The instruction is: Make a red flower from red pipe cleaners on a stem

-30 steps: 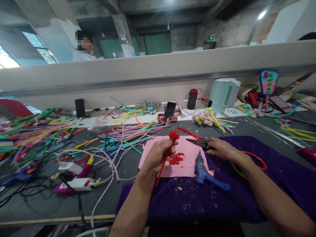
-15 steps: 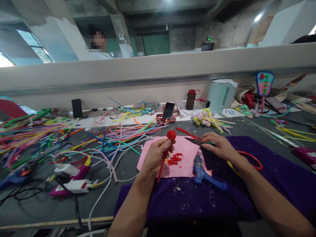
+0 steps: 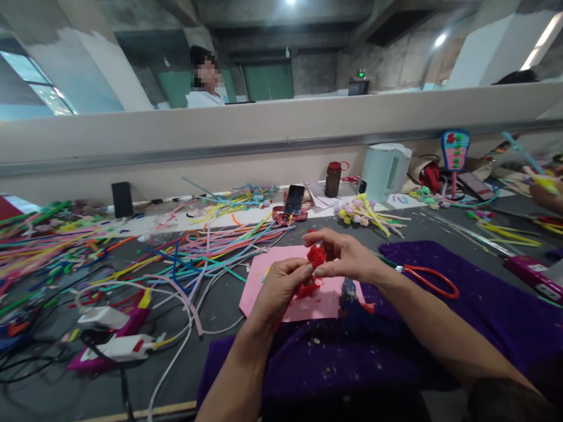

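Both hands meet over a pink sheet of paper (image 3: 268, 275) that lies on the dark table (image 3: 220, 305). The left hand (image 3: 281, 290) is closed in a fist around the thin red stem of a red flower (image 3: 315, 256) (it looks like it is made from a fuzzy wire). The right hand (image 3: 347, 258) pinches the fluffy red top of the flower with thumb and fingers pressed together on it. So the flower sits between the two hands, held up just above the pink paper.

Some red bits (image 3: 308, 288) show on the paper, right under the hands. A blue glue gun (image 3: 349, 291) peeks out just beside the right wrist, mostly hidden by the arm. Red-handled scissors (image 3: 428, 278) lie on a purple cloth (image 3: 484, 310) to the right, apart from the hands.

To the left is a big messy pile of colourful fuzzy wires (image 3: 185, 252). White plugs and cables (image 3: 109, 334) lie near the table's front edge on the left.

Farther back stand a phone (image 3: 294, 200), a dark bottle with a red lid (image 3: 333, 179) and a pale kettle (image 3: 386, 170). A bunch of little finished flowers (image 3: 365, 211) lies near the kettle. Another person's hand (image 3: 548, 193) shows at the far right edge.
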`<state>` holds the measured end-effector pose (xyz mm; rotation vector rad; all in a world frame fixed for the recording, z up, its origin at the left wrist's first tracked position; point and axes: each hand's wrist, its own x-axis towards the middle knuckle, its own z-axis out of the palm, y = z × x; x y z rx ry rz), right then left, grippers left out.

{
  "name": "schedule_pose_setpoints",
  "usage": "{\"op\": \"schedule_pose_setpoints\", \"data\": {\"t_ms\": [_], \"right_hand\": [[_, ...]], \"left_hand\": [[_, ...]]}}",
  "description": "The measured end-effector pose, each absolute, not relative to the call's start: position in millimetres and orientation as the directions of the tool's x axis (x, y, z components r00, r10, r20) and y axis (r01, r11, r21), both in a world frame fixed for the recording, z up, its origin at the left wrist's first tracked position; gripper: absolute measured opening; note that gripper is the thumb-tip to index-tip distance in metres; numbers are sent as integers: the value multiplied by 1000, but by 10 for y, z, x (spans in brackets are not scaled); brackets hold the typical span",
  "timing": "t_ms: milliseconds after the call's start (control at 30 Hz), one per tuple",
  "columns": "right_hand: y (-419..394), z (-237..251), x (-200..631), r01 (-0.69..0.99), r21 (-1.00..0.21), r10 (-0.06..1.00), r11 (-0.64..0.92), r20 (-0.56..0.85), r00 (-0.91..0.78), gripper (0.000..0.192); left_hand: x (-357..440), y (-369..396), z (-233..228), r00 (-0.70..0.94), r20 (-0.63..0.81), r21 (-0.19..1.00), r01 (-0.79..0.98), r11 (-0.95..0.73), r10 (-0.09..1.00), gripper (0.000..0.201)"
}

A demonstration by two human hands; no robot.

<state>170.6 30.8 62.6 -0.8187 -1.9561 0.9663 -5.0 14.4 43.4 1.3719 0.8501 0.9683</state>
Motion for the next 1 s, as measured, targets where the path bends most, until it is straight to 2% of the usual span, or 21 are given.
{"op": "schedule_pose_setpoints", "data": {"t_ms": [167, 367, 733, 867, 1000], "right_hand": [[290, 613, 1722, 202, -803, 759, 560, 399, -515, 47], [269, 536, 1730, 92, -862, 764, 499, 387, -516, 38], [271, 484, 1742, 70, -871, 781, 486, 397, -483, 31], [253, 511, 1762, -6, -918, 822, 396, 357, -444, 30], [294, 536, 1830, -108, -946, 887, 307, 325, -328, 30]], "left_hand": [[-48, 130, 429, 402, 62, 998, -22, -58, 914, 28], [-34, 145, 393, 421, 38, 999, 0, -42, 906, 25], [-1, 120, 411, 418, 41, 999, 7, -48, 908, 28], [-3, 95, 430, 425, 44, 999, 4, -51, 904, 29], [-26, 112, 404, 460, 1, 1000, 11, -7, 888, 29]]}}
